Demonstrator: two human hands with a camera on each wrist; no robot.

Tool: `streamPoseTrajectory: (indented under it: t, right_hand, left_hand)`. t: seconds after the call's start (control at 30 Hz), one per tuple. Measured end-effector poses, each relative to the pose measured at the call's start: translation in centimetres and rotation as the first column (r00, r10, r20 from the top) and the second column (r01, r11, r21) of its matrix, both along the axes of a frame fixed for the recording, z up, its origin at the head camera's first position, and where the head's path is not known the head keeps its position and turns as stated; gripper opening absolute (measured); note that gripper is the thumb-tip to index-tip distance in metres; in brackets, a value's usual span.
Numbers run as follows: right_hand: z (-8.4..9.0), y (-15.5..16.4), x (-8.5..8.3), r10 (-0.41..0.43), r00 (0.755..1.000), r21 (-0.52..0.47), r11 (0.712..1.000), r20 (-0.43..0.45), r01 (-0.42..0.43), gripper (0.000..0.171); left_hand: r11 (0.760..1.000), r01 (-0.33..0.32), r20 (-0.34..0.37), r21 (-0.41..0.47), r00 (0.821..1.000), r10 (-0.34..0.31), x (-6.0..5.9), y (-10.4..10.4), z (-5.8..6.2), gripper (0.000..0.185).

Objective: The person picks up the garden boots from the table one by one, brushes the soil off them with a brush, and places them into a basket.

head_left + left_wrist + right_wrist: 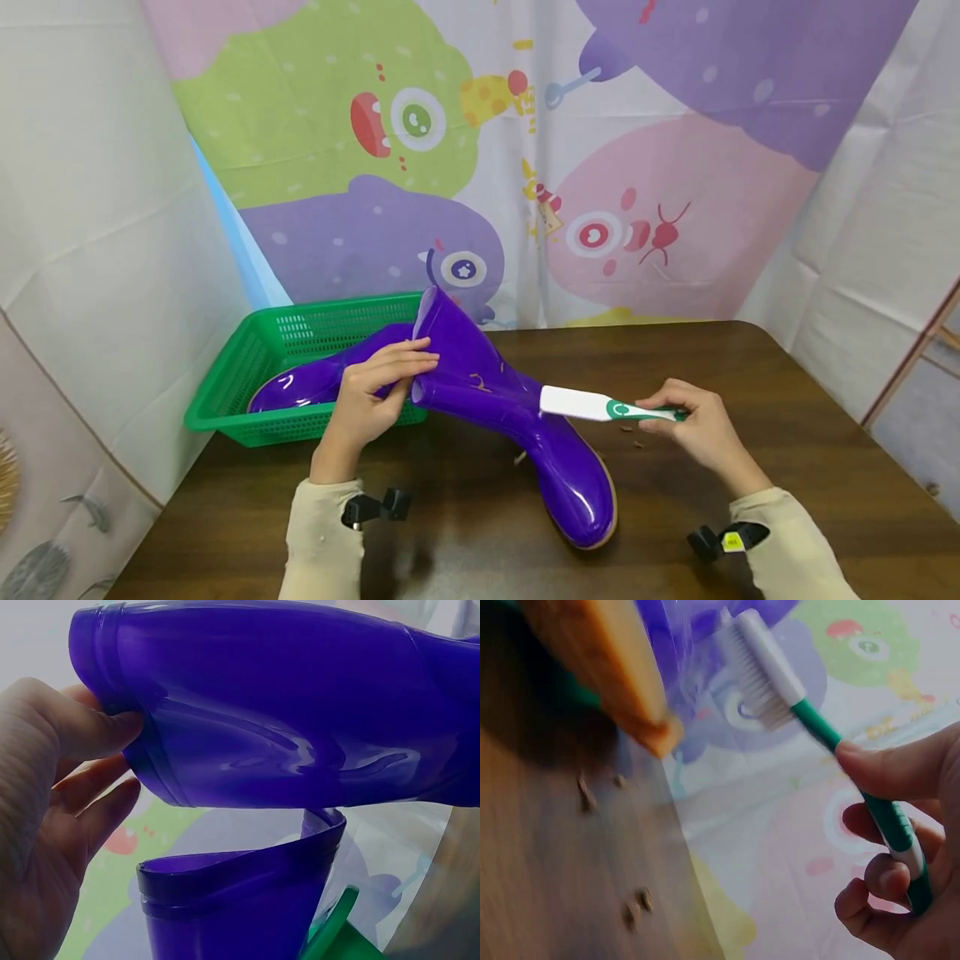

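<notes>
A shiny purple rain boot (480,375) is held over the table, its toe toward the front right. My left hand (382,383) grips it by the rim of the shaft, thumb on one side in the left wrist view. My right hand (697,421) holds a white and green scrub brush (577,403) by its handle. In the head view the brush head meets the boot near the ankle; the bristles (757,682) show in the right wrist view. Brownish marks (480,382) are on the shaft. The boot's tan sole (615,667) faces the right wrist camera.
A green plastic basket (225,367) stands at the back left with a second purple boot (300,386) lying in it. Several small brown crumbs (636,907) lie on the brown wooden table (697,358). A cartoon-printed cloth (517,250) hangs behind the table.
</notes>
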State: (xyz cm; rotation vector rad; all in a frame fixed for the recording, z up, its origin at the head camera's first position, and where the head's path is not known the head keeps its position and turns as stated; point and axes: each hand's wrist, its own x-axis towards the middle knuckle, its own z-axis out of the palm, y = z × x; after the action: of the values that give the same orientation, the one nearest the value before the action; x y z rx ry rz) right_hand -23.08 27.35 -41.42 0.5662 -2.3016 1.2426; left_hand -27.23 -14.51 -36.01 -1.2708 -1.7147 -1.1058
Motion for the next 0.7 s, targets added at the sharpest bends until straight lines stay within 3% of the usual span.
streamPoseTrajectory:
  t: [0.1,0.23,0.33,0.4,0.5,0.57,0.7]
  right_hand:
    - [0.0,0.2,-0.1,-0.071,0.997,0.067,0.995,-0.041,0.074,0.025]
    - [0.6,-0.6,0.2,-0.056,0.996,0.017,0.998,-0.074,0.057,0.026]
    - [1.1,-1.6,0.7,0.015,0.995,-0.095,0.995,-0.094,-0.024,0.028]
    - [1.2,-2.4,1.1,0.104,0.990,-0.191,0.974,-0.093,-0.121,0.029]
    - [1.2,-3.6,1.6,0.199,0.977,-0.260,0.942,-0.077,-0.213,0.029]
    - [1.0,-4.1,1.7,0.230,0.972,-0.254,0.938,-0.053,-0.236,0.028]
    - [0.6,-3.8,1.3,0.224,0.975,-0.181,0.959,0.004,-0.219,0.025]
  left_hand:
    - [1.000,0.000,-0.002,-0.005,1.000,0.000,0.1,0.0,0.0,0.035]
    - [1.000,-0.004,0.004,-0.013,1.000,0.004,0.1,0.0,0.1,0.035]
    - [1.000,-0.007,0.013,-0.019,1.000,0.008,0.1,0.0,0.1,0.035]
    - [1.000,-0.009,0.013,-0.022,1.000,0.009,0.1,0.1,0.1,0.035]
    - [1.000,-0.013,0.016,-0.025,1.000,0.013,0.2,0.0,0.1,0.035]
    - [0.999,-0.018,0.016,-0.028,1.000,0.018,0.2,0.0,0.1,0.034]
    - [0.999,-0.029,0.019,-0.037,0.999,0.029,0.3,-0.3,0.1,0.033]
